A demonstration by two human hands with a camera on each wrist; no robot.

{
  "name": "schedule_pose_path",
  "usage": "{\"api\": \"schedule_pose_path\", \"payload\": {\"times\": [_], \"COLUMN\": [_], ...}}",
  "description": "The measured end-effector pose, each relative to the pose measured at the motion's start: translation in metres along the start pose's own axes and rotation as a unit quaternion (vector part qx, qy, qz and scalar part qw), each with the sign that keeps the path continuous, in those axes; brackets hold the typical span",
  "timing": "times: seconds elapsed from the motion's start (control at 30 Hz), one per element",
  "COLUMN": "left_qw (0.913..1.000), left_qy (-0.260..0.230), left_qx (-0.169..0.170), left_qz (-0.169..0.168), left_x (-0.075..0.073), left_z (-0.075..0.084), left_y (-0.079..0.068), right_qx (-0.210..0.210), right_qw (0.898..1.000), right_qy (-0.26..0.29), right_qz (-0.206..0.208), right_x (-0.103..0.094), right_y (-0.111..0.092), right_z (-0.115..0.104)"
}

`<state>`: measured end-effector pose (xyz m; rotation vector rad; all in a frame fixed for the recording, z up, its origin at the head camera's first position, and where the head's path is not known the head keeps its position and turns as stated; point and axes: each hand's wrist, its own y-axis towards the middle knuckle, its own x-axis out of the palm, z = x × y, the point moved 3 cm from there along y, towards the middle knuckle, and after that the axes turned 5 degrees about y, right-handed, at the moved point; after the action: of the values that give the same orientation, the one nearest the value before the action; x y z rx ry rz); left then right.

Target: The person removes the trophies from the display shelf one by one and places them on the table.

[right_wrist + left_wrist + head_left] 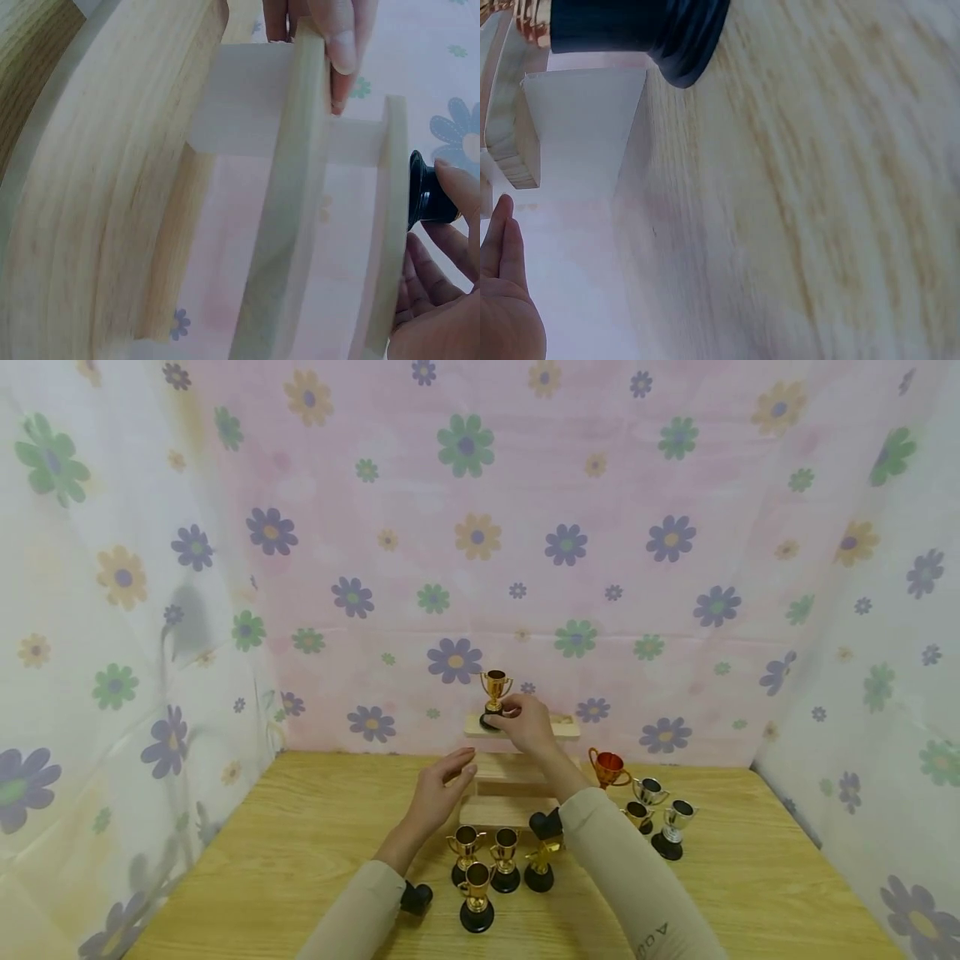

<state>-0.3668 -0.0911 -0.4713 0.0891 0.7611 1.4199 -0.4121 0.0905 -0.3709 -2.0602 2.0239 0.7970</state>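
My right hand (528, 725) pinches the black base of a small gold trophy cup (495, 687) at the left end of the top step of a pale wooden tiered stand (504, 810). In the right wrist view, the trophy's black base (427, 193) is right against that top board (394, 225); a tiny gap cannot be ruled out. My left hand (438, 789) is at the stand's left side, fingers mostly straight. Its fingertips (341, 52) show by the edge of a lower board in the right wrist view; whether they touch it is unclear.
Several gold trophies (476, 883) with black bases stand in front of the stand, between my forearms. To the right are a red-orange trophy cup (609, 767), silver ones (678, 814) and another gold cup (637, 812). Flower-patterned cloth (465, 527) surrounds the wooden table (300, 827).
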Motion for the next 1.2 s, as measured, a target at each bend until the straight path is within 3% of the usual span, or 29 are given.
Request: {"api": "schedule_pose_path", "payload": {"times": [0.53, 0.87, 1.2], "left_qw": [0.9998, 0.9999, 0.9999], "left_qy": [-0.018, -0.01, -0.009], "left_qx": [0.009, -0.009, -0.006], "left_qz": [0.005, -0.008, -0.008], "left_x": [0.0, 0.0, 0.0], "left_z": [0.004, -0.001, -0.001], "left_y": [0.002, 0.001, 0.002], "right_qx": [-0.027, -0.026, -0.035], "right_qw": [0.999, 0.999, 0.998], "right_qy": [-0.038, -0.037, -0.045], "right_qz": [-0.008, -0.023, -0.035], "right_x": [-0.047, -0.062, -0.072], "right_y": [-0.017, -0.031, -0.042], "right_z": [-0.005, -0.006, -0.005]}}
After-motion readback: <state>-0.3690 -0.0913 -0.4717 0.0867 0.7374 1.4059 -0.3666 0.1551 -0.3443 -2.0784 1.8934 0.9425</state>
